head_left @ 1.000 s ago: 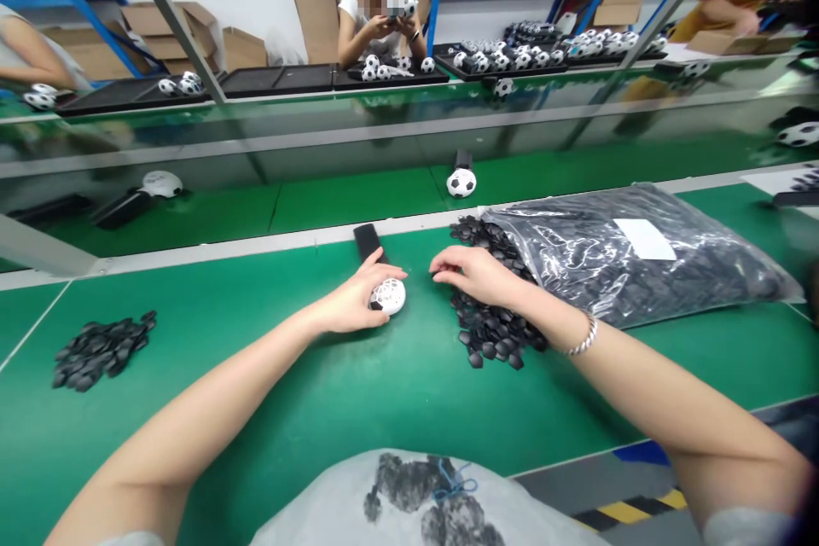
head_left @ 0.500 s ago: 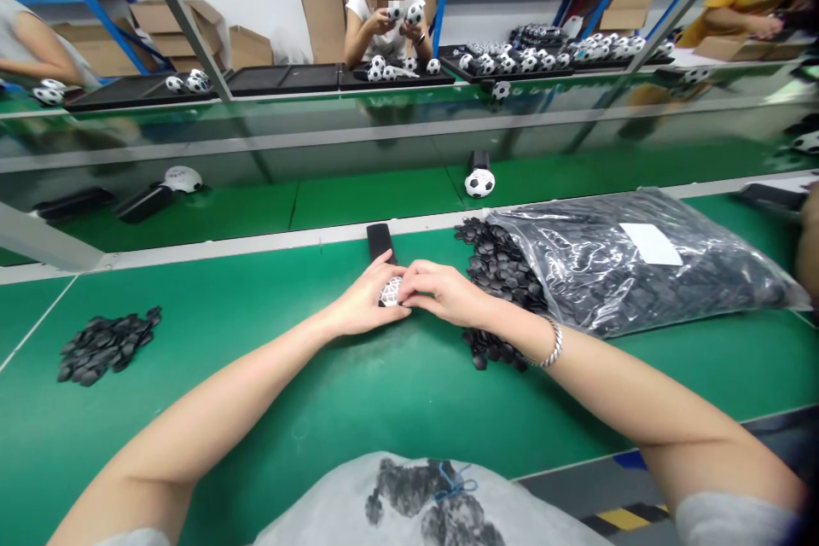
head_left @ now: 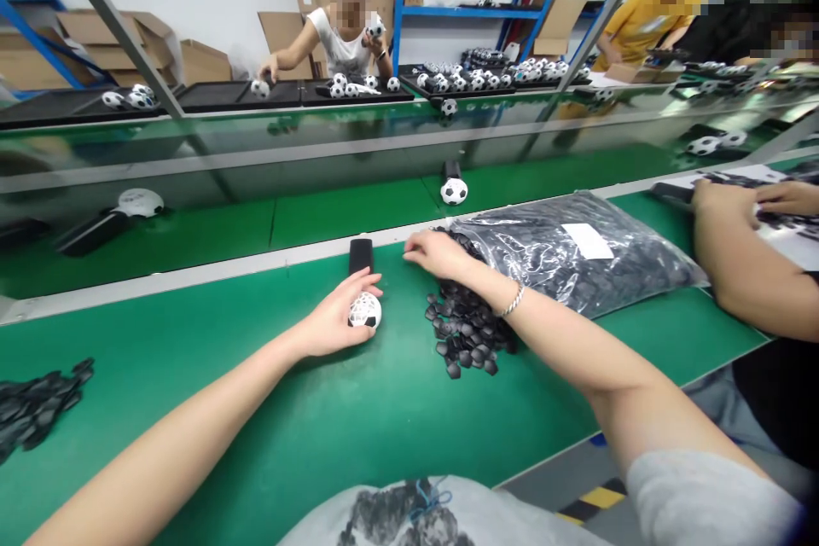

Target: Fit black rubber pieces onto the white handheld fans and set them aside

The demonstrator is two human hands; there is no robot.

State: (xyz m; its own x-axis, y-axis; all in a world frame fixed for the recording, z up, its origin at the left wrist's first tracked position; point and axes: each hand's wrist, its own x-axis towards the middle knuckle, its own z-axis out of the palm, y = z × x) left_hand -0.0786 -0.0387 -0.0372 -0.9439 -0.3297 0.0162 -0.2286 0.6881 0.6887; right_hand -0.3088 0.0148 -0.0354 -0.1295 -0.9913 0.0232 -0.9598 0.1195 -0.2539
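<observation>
My left hand [head_left: 339, 316] is wrapped round the left side of a small white football-patterned ball [head_left: 366, 312], which shows a black patch low on its front. A black block-shaped part [head_left: 361, 256] extends behind the ball toward the rail. My right hand [head_left: 432, 252] is off the ball, to its upper right, with the fingers drawn together beside the pile of black pieces [head_left: 466, 328]. Whatever the right fingertips hold, if anything, is too small to make out.
A clear plastic bag [head_left: 585, 252] of black pieces lies right of the pile. More black pieces [head_left: 44, 401] lie far left. A conveyor [head_left: 320, 217] beyond the rail carries a ball [head_left: 454, 191]. Another person's hands [head_left: 735, 205] work at the right; a person [head_left: 349, 43] sits opposite.
My right hand has left the ball and moved up and right to the pile's edge. The view has turned right. The person opposite has stretched one arm out to a ball on the tray.
</observation>
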